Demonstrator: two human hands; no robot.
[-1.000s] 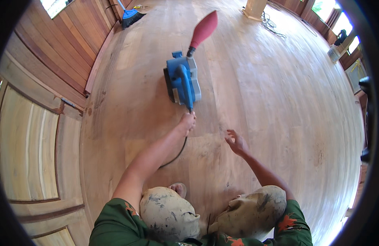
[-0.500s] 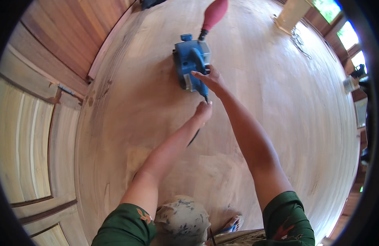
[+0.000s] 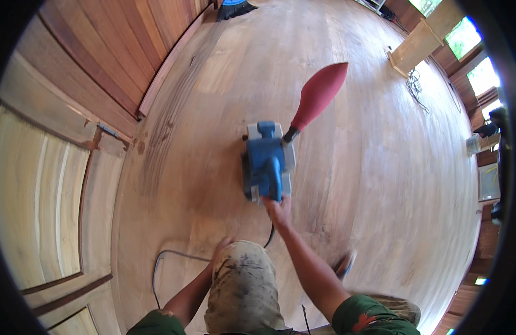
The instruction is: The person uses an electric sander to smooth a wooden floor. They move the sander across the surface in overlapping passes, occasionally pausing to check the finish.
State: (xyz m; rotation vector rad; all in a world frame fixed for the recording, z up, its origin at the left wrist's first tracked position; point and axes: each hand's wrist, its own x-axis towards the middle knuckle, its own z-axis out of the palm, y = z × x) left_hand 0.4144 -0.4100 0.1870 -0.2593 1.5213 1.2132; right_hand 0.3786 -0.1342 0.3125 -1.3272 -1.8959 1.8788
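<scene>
A blue and grey belt sander (image 3: 264, 156) with a red dust bag (image 3: 319, 89) rests on the wooden floor (image 3: 381, 201) in front of me. My right hand (image 3: 277, 207) grips the back end of its handle, low beside the cord. My left hand (image 3: 222, 248) is down at the left side of my raised knee (image 3: 241, 285); it is smeared and partly behind the knee, so its fingers are unclear. The black cord (image 3: 171, 251) runs from the sander past my knee and loops across the floor to the left.
A panelled door (image 3: 40, 206) and plank wall (image 3: 110, 47) line the left. A broom head (image 3: 235, 10) lies at the far left. A wooden post (image 3: 414, 47), coiled cables (image 3: 415, 92) and a pale bucket (image 3: 473, 145) stand or lie toward the right wall.
My right hand took hold of the sander's handle, and the sander has come closer to me. My left hand left the cord near the sander and moved back down beside my knee.
</scene>
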